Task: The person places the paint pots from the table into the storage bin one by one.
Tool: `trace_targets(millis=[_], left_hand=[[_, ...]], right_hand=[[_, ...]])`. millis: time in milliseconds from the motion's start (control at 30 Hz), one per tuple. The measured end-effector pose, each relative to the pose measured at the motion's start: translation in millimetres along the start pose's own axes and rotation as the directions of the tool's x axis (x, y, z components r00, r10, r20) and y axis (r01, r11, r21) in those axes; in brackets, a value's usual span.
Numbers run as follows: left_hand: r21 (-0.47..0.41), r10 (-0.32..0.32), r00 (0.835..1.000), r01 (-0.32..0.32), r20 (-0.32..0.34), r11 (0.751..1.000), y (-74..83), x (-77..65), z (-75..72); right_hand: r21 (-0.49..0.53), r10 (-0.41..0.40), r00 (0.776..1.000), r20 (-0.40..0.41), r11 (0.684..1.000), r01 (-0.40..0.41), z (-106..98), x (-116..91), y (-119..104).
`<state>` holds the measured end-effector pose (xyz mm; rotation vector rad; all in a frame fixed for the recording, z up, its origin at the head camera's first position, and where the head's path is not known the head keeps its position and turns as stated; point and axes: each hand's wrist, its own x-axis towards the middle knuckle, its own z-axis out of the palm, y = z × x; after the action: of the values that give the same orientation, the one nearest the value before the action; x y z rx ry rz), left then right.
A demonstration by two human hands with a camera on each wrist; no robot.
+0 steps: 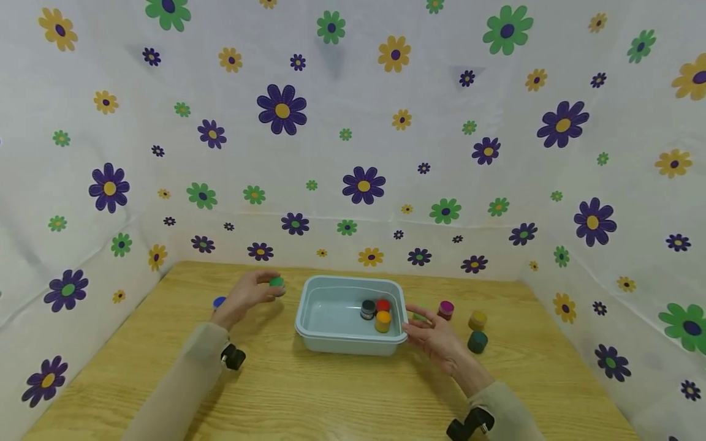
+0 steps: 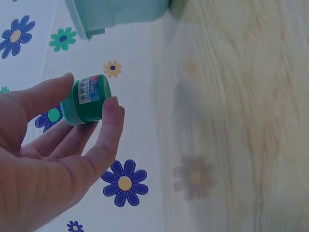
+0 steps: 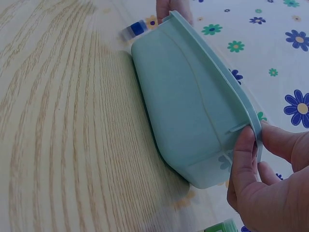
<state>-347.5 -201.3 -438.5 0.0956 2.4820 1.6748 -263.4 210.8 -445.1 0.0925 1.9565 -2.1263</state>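
Two sleeves [image 1: 176,383], two hands [image 1: 246,295], one tub [image 1: 350,346], nine jars [image 1: 383,323]

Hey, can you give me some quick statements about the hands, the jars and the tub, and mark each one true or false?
1. The left grip holds a bright green jar. True.
2. The right grip holds a jar. False: the right grip pinches the rim of the tub.
3. A black jar, a red jar and an orange jar are in the tub. True.
4. The blue jar is inside the tub. False: the blue jar is outside the tub, on the table.
5. The magenta jar is outside the tub. True.
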Motion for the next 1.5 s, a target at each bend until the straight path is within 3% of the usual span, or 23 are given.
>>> trace_targets(millis=[300,800,1133,1500], left_hand=[[-0.021,0.088,0.995,-0.089,-0.048,0.996,12.3,-2.7,12.7],[-0.064,0.129,0.986,-0.136,-0.102,0.989,34.1,-7.7,42.7],[-0.099,0.139,0.990,-0.138,0.009,0.986,47.8,-16.5,71.5],[-0.043,0.221,0.972,-0.219,0.076,0.975,55.3,-21.4,94.4]], right_hand=[[-0.002,-0.002,1.000,0.001,1.000,0.002,-0.4,-1.0,0.0],[0.000,-0.002,1.000,-0.012,1.000,0.002,1.6,-3.0,-0.3],[0.006,-0.001,1.000,-0.006,1.000,0.001,0.7,-2.3,-0.8],[0.004,-0.002,1.000,0.002,1.000,0.002,-0.1,-1.4,-0.9]])
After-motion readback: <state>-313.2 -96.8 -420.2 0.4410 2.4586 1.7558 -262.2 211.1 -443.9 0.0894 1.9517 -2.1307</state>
